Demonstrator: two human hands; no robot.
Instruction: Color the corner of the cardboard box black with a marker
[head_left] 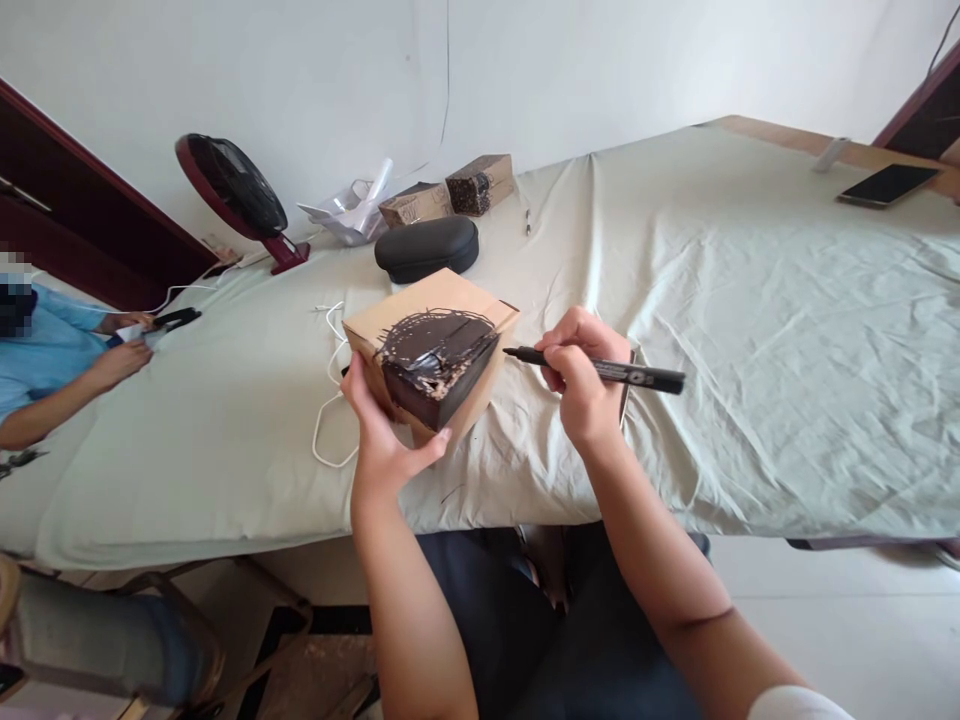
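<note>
My left hand (pixel 386 435) grips a brown cardboard box (pixel 442 315) from below and holds it tilted above the table's near edge. The box's front and top are partly blacked out with marker ink. My right hand (pixel 581 375) is closed round a black marker pen (pixel 600 368), its tip pointing left, just short of the box's right side.
The table is covered by a pale green cloth (pixel 750 330). On it lie a black case (pixel 426 248), two more inked boxes (pixel 450 192), a white cable (pixel 330 400), a fan (pixel 236 190) and a phone (pixel 889 184). Another person (pixel 52 350) sits at the left.
</note>
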